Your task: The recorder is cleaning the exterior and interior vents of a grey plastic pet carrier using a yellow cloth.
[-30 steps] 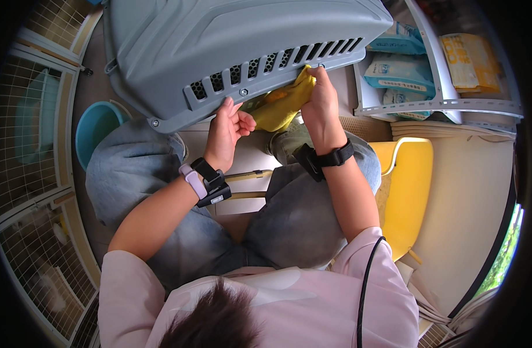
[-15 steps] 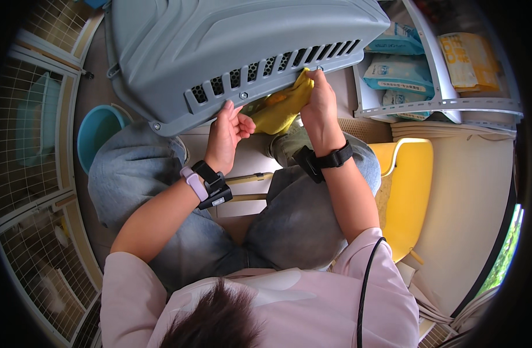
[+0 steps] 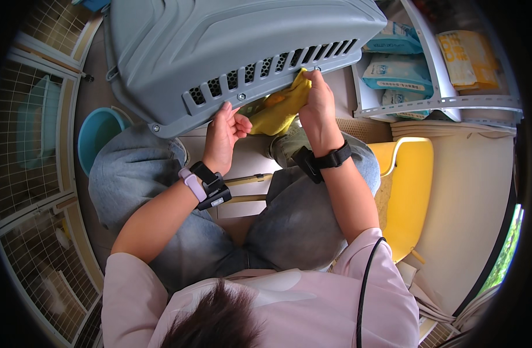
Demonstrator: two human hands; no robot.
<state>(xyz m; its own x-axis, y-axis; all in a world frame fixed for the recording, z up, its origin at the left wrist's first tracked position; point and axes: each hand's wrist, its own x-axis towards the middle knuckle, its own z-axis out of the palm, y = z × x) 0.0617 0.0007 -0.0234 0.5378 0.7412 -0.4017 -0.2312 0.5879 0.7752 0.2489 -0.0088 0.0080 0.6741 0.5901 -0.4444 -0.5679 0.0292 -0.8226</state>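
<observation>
A large grey plastic pet carrier (image 3: 242,46) with a row of vent slots is tilted in front of me, its near rim over my knees. My left hand (image 3: 224,134) is closed at this rim, a fingertip pressed against the edge and the other fingers curled beneath; part of its grip is hidden. A yellow cloth (image 3: 283,110) hangs below the rim, close to the left fingertips. My right hand (image 3: 320,110) pinches the cloth's upper right part against the carrier's edge, near a screw. Both wrists wear black straps.
A turquoise bucket (image 3: 97,136) stands by my left knee, beside wire cage doors (image 3: 31,133). To the right are a yellow plastic bin (image 3: 414,191) and a white metal shelf (image 3: 451,105) with blue bags (image 3: 398,74) and an orange-yellow package (image 3: 470,58).
The carrier has shifted very slightly to the left, and both hands with the cloth have moved a little with it. The grips look the same.
</observation>
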